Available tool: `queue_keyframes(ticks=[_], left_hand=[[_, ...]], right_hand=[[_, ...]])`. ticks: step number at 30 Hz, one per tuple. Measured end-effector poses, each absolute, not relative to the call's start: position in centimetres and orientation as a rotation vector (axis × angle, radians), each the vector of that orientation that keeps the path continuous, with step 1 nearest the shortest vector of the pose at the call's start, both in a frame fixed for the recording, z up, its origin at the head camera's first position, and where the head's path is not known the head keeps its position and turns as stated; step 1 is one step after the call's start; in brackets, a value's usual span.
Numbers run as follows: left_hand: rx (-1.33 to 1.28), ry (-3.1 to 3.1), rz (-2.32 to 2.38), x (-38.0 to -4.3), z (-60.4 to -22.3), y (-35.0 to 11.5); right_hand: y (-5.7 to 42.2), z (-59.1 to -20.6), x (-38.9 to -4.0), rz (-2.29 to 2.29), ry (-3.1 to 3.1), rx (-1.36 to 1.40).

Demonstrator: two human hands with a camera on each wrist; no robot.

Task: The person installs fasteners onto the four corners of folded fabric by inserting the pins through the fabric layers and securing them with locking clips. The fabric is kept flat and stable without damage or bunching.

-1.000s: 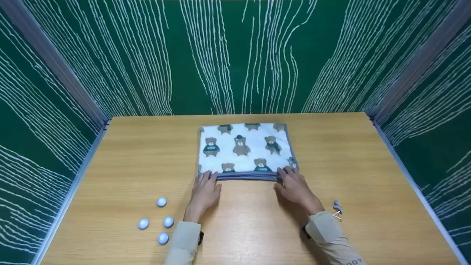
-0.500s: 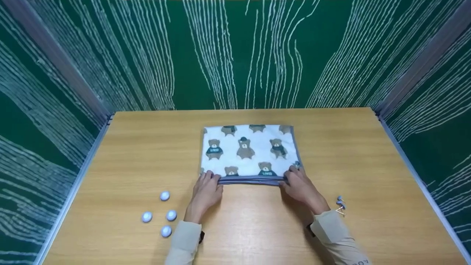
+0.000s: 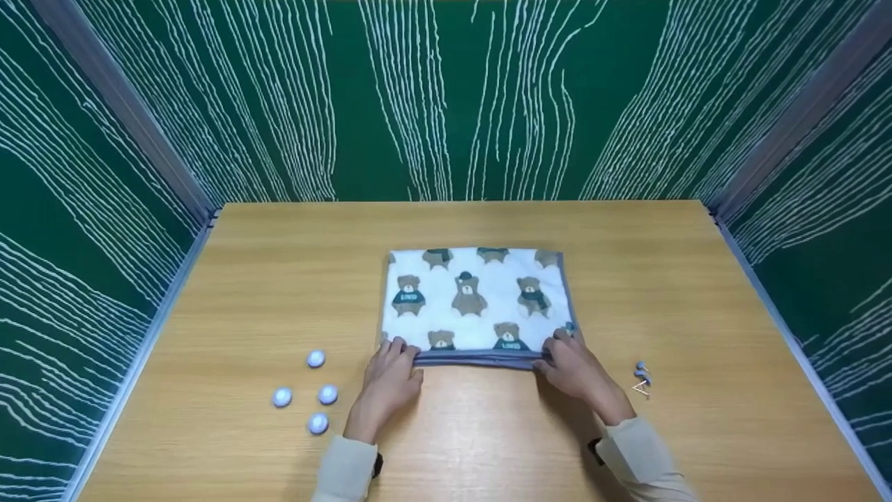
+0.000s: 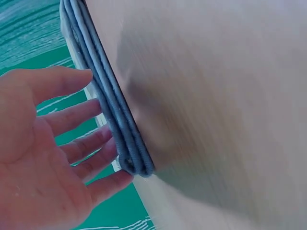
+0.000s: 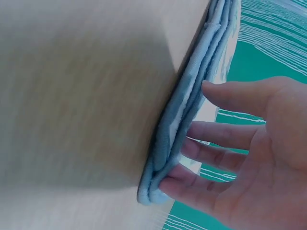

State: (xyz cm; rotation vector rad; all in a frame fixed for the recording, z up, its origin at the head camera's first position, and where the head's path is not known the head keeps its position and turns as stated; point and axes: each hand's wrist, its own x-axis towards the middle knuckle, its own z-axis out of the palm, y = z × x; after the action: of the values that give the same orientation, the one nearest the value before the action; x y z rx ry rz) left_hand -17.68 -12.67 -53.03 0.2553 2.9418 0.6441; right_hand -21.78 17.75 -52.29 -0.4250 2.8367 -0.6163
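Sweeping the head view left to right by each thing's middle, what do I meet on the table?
One lone pale round piece → three clustered pale round pieces → left hand → folded bear-print cloth → right hand → small blue-topped pieces, too small to identify.

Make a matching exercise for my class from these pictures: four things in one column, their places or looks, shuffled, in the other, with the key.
Things:
1. folded cloth
2. right hand
3. four round pale pieces
4. small blue-headed pieces

Places or looks:
A. left of the left hand
B. printed with bears
C. right of the right hand
D. at the cloth's near right corner

Pairs: 1-B, 2-D, 3-A, 4-C
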Motion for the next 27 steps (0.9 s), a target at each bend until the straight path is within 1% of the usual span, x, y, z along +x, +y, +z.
queue_keyframes(ticks=[17,20,24,27], left_hand=[[0.225,2.967,0.709,-12.8,-53.8,-12.7],[0.207,2.971,0.717,-11.9,-54.0,-12.8],[0.200,2.985,0.723,-11.2,-54.0,-12.9],[0.205,3.001,0.712,-10.9,-53.9,-13.0]], right_hand=[[18.0,-52.2,-18.2,-0.569,2.777,-0.342],[18.0,-52.4,-17.6,-0.561,2.784,-0.369],[18.0,-52.5,-17.1,-0.559,2.828,-0.421],[18.0,-52.4,-16.8,-0.569,2.799,-0.393]])
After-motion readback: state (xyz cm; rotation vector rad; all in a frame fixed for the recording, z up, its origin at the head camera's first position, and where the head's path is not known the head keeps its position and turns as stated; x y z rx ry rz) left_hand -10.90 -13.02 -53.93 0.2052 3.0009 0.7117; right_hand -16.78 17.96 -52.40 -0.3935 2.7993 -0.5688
